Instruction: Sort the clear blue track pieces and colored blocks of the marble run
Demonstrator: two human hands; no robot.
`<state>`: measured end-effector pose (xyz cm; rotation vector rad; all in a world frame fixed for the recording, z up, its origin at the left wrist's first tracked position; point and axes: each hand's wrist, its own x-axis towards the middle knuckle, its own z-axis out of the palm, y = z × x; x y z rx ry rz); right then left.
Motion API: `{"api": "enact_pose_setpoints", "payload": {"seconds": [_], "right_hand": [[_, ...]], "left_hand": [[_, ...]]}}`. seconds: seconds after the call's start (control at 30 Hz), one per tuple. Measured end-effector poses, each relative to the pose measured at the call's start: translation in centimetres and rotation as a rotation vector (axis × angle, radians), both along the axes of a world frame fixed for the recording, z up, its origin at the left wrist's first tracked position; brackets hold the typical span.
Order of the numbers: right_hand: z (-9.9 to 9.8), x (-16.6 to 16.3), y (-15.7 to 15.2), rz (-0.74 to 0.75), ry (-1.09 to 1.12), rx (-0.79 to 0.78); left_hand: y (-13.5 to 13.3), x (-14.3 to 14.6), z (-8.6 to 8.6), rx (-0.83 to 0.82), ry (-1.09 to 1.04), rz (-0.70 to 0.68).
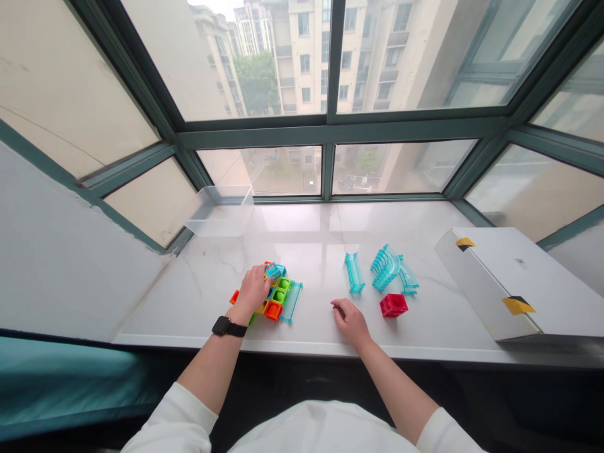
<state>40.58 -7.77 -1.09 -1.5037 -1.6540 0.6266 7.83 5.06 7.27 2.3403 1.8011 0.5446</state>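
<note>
My left hand (253, 288) is over a cluster of colourful toy blocks, its fingers closed on a blue block (272, 270) at the cluster's far end. Green blocks (282, 290) and an orange block (273, 310) show to the right of this hand, which hides part of the cluster. Against the cluster's right side lies a clear turquoise track piece (291, 302). My right hand (350, 319) rests on the white sill with its fingers curled in and nothing visible in them. Nearest to it are a straight turquoise track piece (354, 273) and a red block (393, 305).
Curved turquoise track pieces (387, 268) lie beyond the red block. A clear plastic bin (221, 223) stands at the back left by the window. At the right is a large white box (523, 277) with yellow-and-black tabs. The sill's front edge (302, 350) runs close to my body.
</note>
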Motion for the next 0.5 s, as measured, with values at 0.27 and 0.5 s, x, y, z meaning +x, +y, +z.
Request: {"api": "enact_pose_setpoints", "payload": {"seconds": [0.27, 0.5], "right_hand": [[0.0, 0.1, 0.0, 0.006, 0.0, 0.017], [0.3, 0.0, 0.0, 0.004, -0.001, 0.012]], "left_hand": [[-2.6, 0.5, 0.0, 0.087, 0.055, 0.04], [-3.6, 0.3, 1.2, 0.041, 0.162, 0.069]]}}
